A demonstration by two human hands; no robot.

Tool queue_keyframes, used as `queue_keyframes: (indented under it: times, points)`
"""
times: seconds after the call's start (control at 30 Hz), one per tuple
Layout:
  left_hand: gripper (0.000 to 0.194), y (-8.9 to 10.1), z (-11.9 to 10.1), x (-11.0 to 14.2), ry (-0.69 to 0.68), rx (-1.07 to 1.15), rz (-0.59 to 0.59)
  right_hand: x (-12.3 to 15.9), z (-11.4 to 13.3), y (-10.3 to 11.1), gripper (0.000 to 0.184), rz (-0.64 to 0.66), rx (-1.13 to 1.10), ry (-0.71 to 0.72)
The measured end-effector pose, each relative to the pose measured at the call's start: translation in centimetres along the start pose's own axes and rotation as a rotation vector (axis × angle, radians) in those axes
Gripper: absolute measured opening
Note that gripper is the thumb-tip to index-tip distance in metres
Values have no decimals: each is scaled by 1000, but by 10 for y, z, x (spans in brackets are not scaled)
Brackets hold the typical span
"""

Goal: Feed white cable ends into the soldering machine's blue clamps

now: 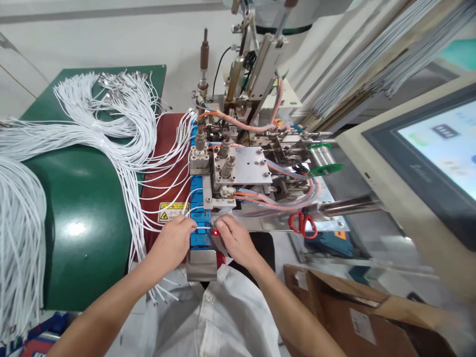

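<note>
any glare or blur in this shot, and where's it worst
Head view: a bright glare spot on the green table; head view: the monitor has a pale, washed-out display and softens towards the lower right; head view: left hand and right hand look clearer.

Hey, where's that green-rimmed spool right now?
In the head view, the green-rimmed spool sits right of centre, between the silver top plate and the tilted screen, farther from you than your right hand.
</note>
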State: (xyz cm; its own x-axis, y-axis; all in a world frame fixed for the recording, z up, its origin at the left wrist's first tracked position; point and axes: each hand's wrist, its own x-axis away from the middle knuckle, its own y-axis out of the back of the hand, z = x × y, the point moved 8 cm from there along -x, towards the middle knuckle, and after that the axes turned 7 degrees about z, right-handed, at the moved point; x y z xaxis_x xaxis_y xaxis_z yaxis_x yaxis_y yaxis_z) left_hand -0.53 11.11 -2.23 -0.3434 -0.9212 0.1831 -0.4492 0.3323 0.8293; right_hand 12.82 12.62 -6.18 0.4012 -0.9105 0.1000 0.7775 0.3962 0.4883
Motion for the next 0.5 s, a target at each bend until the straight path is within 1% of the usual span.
queue_keyframes:
  times: [0.07,0.13,0.23,0.3,0.43,0.5]
  points:
    - [24,-1,0,0,-1,-14,9,-2,5,-2,28,-14,107,42]
    - [24,-2,1,1,-1,-28,9,-3,6,-5,29,-55,139,44]
    - [24,-5,0,2,-7,-78,8,-1,-5,-12,32,-148,17,-39]
    - [24,-7,-1,3,-10,-147,5,1,-12,-17,33,-181,-60,-89]
    - [22,-6,-4,5,-17,-268,-23,2,-16,-19,34,-170,-91,-107]
    - [22,-5,-8,6,-58,-321,-33,2,-18,-16,35,-172,-113,-121]
